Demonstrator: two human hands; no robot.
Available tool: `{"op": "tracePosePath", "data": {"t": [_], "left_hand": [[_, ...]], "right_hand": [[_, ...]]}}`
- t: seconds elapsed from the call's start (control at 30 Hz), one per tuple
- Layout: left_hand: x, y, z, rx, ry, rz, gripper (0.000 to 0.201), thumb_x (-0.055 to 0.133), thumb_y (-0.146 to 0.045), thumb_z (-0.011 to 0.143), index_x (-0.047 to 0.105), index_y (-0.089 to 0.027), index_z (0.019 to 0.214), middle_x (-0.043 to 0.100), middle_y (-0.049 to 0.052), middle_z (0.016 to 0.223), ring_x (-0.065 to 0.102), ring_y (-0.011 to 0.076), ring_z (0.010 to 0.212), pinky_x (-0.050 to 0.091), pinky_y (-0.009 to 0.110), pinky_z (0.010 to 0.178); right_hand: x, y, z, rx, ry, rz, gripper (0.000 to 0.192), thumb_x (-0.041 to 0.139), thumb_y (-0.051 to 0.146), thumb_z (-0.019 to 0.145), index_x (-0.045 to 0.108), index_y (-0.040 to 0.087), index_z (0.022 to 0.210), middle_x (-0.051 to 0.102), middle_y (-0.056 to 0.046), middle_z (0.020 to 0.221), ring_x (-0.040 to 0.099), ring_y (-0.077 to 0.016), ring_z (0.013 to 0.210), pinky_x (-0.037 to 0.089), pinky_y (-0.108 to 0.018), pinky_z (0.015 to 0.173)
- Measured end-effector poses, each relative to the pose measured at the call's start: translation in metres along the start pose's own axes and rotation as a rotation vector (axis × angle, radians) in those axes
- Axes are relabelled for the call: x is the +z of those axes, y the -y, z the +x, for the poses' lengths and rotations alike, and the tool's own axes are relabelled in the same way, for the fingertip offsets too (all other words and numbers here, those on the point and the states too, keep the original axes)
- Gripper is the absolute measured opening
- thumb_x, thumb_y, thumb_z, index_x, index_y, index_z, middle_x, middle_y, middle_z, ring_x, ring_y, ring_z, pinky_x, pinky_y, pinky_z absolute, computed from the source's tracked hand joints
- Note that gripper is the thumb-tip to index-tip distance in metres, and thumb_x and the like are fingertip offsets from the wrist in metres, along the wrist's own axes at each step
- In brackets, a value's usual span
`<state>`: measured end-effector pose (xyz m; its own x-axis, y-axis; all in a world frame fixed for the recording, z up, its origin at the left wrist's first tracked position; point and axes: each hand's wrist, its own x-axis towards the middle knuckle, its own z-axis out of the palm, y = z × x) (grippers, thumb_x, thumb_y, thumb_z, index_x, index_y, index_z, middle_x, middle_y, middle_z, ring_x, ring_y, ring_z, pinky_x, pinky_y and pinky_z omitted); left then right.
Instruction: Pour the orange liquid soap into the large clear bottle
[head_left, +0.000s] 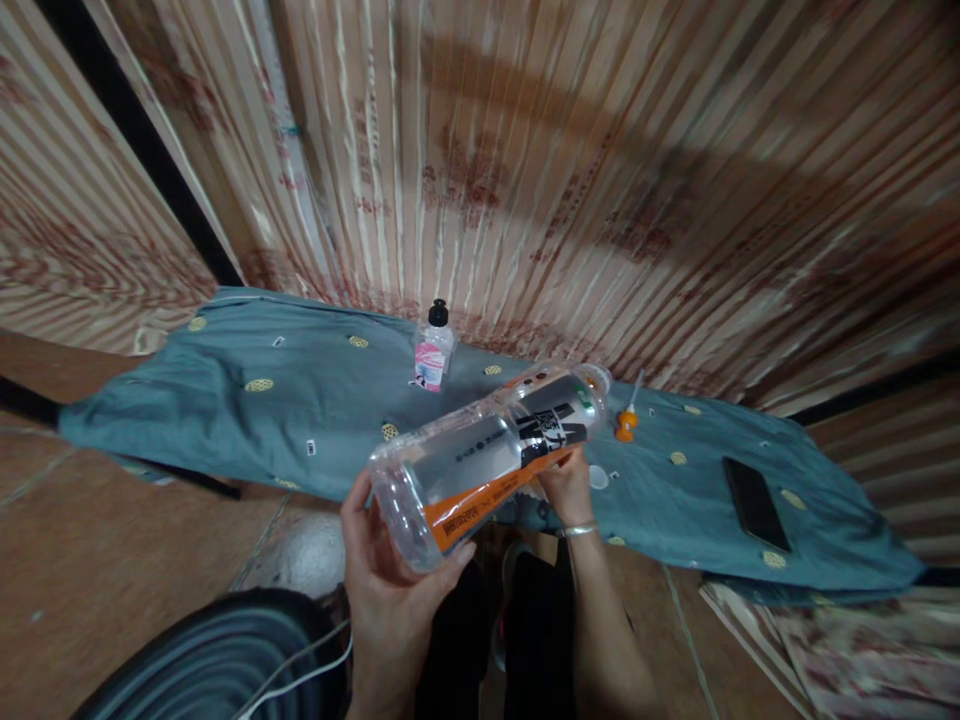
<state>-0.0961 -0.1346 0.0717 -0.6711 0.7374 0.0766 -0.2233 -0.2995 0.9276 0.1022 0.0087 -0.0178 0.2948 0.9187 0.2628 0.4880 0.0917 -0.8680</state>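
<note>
A large clear plastic bottle with a silver and orange label is held tilted, its neck pointing up and to the right. At its base, my left hand curls its fingers and thumb around the plastic. My right hand grips it from below near the neck end; most of those fingers are hidden behind the bottle. Just past the neck lies an orange nozzle with a thin clear tube. A round whitish cap or disc rests beside my right hand.
The narrow table wears a teal cloth with yellow prints. On it stand a small bottle with a black cap and pink label and a black phone. Striped curtains hang behind. A dark ribbed round object and white cable are lower left.
</note>
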Motion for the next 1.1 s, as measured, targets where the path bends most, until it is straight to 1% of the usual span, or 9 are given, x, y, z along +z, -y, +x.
{"op": "tracePosePath", "data": {"t": [0.17, 0.3, 0.43, 0.6, 0.77, 0.87, 0.93, 1.0, 1.1], "left_hand": [[-0.0037, 0.004, 0.0032, 0.037, 0.049, -0.001, 0.091, 0.099, -0.02, 0.052, 0.061, -0.028, 0.135, 0.069, 0.008, 0.127, 0.072, 0.0287, 0.109, 0.06, 0.035, 0.089], [-0.0011, 0.0022, 0.0019, 0.042, 0.041, -0.02, 0.09, 0.098, -0.019, 0.054, 0.061, -0.028, 0.135, 0.07, 0.008, 0.125, 0.072, 0.0274, 0.108, 0.061, 0.032, 0.086], [0.0008, 0.0003, -0.0002, 0.014, 0.018, -0.024, 0.091, 0.099, -0.021, 0.052, 0.061, -0.028, 0.135, 0.068, 0.008, 0.128, 0.072, 0.0277, 0.109, 0.06, 0.033, 0.087], [0.0032, -0.0011, -0.0018, 0.025, 0.02, -0.046, 0.088, 0.098, -0.02, 0.054, 0.062, -0.029, 0.134, 0.07, 0.006, 0.125, 0.073, 0.0244, 0.104, 0.061, 0.029, 0.083], [0.0049, -0.0034, -0.0015, 0.007, 0.005, -0.035, 0.089, 0.098, -0.023, 0.056, 0.059, -0.027, 0.136, 0.071, 0.007, 0.124, 0.073, 0.0261, 0.107, 0.061, 0.032, 0.085], [0.0028, -0.0025, 0.0008, 0.051, 0.053, -0.014, 0.088, 0.098, -0.019, 0.054, 0.06, -0.028, 0.134, 0.071, 0.007, 0.123, 0.073, 0.0253, 0.106, 0.061, 0.03, 0.084], [0.0017, -0.0018, 0.0018, 0.064, 0.063, -0.018, 0.088, 0.098, -0.018, 0.054, 0.061, -0.028, 0.134, 0.071, 0.007, 0.124, 0.073, 0.0249, 0.106, 0.061, 0.029, 0.084], [0.0012, -0.0014, 0.0019, 0.055, 0.04, -0.031, 0.088, 0.098, -0.02, 0.055, 0.061, -0.028, 0.134, 0.071, 0.007, 0.126, 0.073, 0.0256, 0.108, 0.061, 0.03, 0.085], [0.0016, -0.0015, 0.001, 0.047, 0.029, -0.025, 0.09, 0.099, -0.02, 0.052, 0.061, -0.028, 0.134, 0.07, 0.007, 0.127, 0.072, 0.0267, 0.108, 0.061, 0.032, 0.085]], "right_hand": [[0.0004, -0.0027, 0.0007, -0.021, -0.008, 0.006, 0.048, 0.083, 0.048, 0.057, 0.058, 0.024, 0.09, 0.077, -0.007, 0.086, 0.074, -0.0287, 0.08, 0.059, -0.038, 0.071], [0.0007, -0.0035, 0.0008, -0.006, 0.001, 0.018, 0.049, 0.083, 0.049, 0.056, 0.059, 0.024, 0.091, 0.077, -0.006, 0.085, 0.073, -0.0278, 0.078, 0.058, -0.037, 0.07], [0.0005, -0.0011, 0.0004, -0.007, 0.003, 0.016, 0.049, 0.082, 0.05, 0.057, 0.06, 0.023, 0.092, 0.077, -0.008, 0.089, 0.074, -0.029, 0.082, 0.058, -0.039, 0.074], [0.0008, 0.0003, 0.0, 0.023, 0.016, 0.028, 0.051, 0.082, 0.051, 0.056, 0.059, 0.023, 0.093, 0.077, -0.009, 0.089, 0.073, -0.0293, 0.08, 0.058, -0.039, 0.072], [0.0011, -0.0016, -0.0002, 0.006, 0.012, 0.025, 0.048, 0.082, 0.05, 0.058, 0.059, 0.024, 0.091, 0.077, -0.008, 0.088, 0.074, -0.0286, 0.08, 0.058, -0.038, 0.073], [0.0007, -0.0027, -0.0001, -0.014, 0.044, 0.051, 0.048, 0.081, 0.048, 0.06, 0.06, 0.023, 0.094, 0.078, -0.008, 0.09, 0.074, -0.0277, 0.081, 0.059, -0.037, 0.072], [0.0007, -0.0033, -0.0001, -0.021, 0.035, 0.05, 0.047, 0.082, 0.048, 0.06, 0.06, 0.023, 0.093, 0.077, -0.008, 0.088, 0.074, -0.0276, 0.079, 0.059, -0.038, 0.072], [0.0009, -0.0036, -0.0001, -0.025, 0.017, 0.039, 0.046, 0.082, 0.047, 0.058, 0.059, 0.023, 0.092, 0.077, -0.007, 0.085, 0.073, -0.0274, 0.078, 0.059, -0.038, 0.071], [0.0011, -0.003, -0.0001, -0.029, 0.001, 0.041, 0.046, 0.083, 0.045, 0.058, 0.059, 0.024, 0.091, 0.076, -0.006, 0.084, 0.073, -0.0269, 0.077, 0.059, -0.037, 0.07]]}}
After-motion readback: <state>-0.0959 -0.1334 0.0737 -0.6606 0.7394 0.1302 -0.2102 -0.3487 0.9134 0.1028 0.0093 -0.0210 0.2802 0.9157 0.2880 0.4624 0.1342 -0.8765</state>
